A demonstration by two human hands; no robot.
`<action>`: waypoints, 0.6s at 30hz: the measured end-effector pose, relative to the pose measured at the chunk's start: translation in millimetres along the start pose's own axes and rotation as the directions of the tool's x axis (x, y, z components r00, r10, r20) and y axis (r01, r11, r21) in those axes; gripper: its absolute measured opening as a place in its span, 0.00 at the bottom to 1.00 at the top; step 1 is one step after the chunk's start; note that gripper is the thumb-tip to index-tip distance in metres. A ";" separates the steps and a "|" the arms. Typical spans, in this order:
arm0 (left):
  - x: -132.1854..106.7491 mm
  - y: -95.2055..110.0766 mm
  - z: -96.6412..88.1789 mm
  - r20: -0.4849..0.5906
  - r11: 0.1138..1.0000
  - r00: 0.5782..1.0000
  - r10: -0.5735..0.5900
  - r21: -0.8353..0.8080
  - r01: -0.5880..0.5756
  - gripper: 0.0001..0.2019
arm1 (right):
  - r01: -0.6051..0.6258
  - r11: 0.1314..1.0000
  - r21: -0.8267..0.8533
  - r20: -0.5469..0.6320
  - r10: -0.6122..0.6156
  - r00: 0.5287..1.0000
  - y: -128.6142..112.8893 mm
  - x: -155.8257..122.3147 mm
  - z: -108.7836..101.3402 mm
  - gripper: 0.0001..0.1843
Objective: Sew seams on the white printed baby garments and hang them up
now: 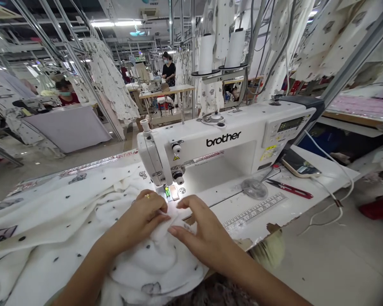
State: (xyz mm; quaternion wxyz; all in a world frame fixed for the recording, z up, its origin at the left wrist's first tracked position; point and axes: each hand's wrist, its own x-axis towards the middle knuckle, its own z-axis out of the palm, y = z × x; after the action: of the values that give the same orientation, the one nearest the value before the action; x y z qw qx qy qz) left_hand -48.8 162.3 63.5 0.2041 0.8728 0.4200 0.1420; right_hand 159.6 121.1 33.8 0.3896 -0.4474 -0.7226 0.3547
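White printed fabric (67, 216) is spread over the sewing table and bunched in front of a white Brother sewing machine (223, 136). My left hand (140, 219), wearing a gold ring, lies on the fabric just left of the presser foot (173, 192), with its fingertips pinching a fold. My right hand (201, 227) rests on the same fold just right of it, fingers curved and pressing the cloth down. Both hands sit right below the lit needle area.
Red-handled snips (290, 189), a clear disc (254, 188) and a phone (301, 167) lie on the table right of the machine. Two thread cones (220, 49) stand behind it. Other people work at tables in the background. Printed garments hang overhead.
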 end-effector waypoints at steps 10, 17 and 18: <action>-27.1 1.9 -19.0 -0.062 0.976 0.997 -0.045 -0.215 0.031 0.10 | -0.098 0.946 0.310 0.130 0.060 0.990 0.1 11.7 22.3 0.10; -21.5 8.7 -16.1 0.113 0.906 0.984 -0.140 -0.387 0.174 0.06 | -0.070 0.954 0.291 -0.013 0.077 0.997 0.4 2.6 28.5 0.06; -19.6 10.5 -14.2 0.134 0.900 0.982 -0.133 -0.399 0.177 0.08 | -0.065 0.956 0.285 -0.020 0.073 0.997 0.9 2.1 29.4 0.06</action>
State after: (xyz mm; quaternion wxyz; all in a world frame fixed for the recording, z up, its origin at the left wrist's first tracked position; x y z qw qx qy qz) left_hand -59.6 144.3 79.4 0.4143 0.7806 0.4380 0.1649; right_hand 133.4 118.5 20.4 0.4479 -0.4172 -0.6423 0.4613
